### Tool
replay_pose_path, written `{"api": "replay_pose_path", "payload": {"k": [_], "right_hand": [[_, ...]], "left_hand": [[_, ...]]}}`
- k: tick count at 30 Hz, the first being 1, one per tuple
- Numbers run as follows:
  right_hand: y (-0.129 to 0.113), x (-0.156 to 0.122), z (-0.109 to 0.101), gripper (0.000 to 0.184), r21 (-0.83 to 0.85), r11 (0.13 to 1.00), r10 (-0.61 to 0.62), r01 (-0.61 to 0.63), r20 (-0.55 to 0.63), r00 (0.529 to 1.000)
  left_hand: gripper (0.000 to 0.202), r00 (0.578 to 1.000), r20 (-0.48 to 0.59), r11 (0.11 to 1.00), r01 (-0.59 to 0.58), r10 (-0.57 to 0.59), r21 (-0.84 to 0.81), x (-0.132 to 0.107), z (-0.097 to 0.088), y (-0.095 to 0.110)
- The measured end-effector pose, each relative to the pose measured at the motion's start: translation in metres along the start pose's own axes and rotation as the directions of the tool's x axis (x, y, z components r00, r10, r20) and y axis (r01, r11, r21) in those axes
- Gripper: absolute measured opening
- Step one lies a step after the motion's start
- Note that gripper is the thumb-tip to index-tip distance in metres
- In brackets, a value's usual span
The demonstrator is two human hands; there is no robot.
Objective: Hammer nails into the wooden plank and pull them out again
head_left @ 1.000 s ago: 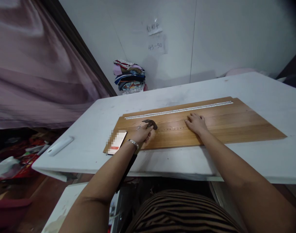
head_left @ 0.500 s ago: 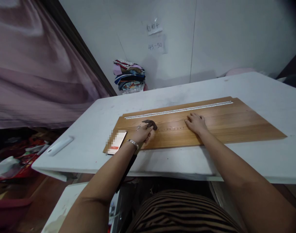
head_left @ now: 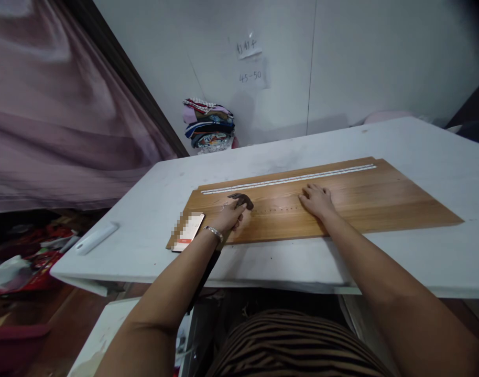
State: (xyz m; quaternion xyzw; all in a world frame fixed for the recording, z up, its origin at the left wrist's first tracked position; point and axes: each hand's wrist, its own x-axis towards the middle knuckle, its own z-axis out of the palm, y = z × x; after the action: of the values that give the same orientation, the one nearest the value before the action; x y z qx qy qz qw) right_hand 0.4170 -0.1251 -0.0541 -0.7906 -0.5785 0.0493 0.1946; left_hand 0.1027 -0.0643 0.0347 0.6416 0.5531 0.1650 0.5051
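Observation:
My left hand (head_left: 228, 217) is closed around the handle of a claw hammer (head_left: 241, 200). The hammer's dark head rests on or just above a wooden board (head_left: 396, 193), while its black handle runs back under my forearm. To the right of the head, a row of small nails (head_left: 281, 209) stretches along the board toward my other hand. My right hand (head_left: 317, 200) lies on the board past the end of that row, fingers spread and holding nothing. Just behind my left hand are small loose pieces, probably nails (head_left: 224, 206), too small to make out.
Long white ruled strips (head_left: 286, 179) run along the board's far side. A phone (head_left: 189, 230) lies at its left end. On the white table (head_left: 137, 209) sits a long white object (head_left: 97, 238). Folded cloths (head_left: 210, 125) are stacked beyond the table by the wall.

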Motion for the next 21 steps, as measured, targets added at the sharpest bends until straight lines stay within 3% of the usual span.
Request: {"api": "replay_pose_path", "payload": {"k": [21], "right_hand": [[-0.0004,0.0004,-0.0003,0.037,-0.008,1.000,0.008,-0.007,0.008,1.000]], "left_hand": [[0.026,1.000,-0.005,1.000,0.001,-0.001,0.005,0.0030,0.0003,-0.0051]]}}
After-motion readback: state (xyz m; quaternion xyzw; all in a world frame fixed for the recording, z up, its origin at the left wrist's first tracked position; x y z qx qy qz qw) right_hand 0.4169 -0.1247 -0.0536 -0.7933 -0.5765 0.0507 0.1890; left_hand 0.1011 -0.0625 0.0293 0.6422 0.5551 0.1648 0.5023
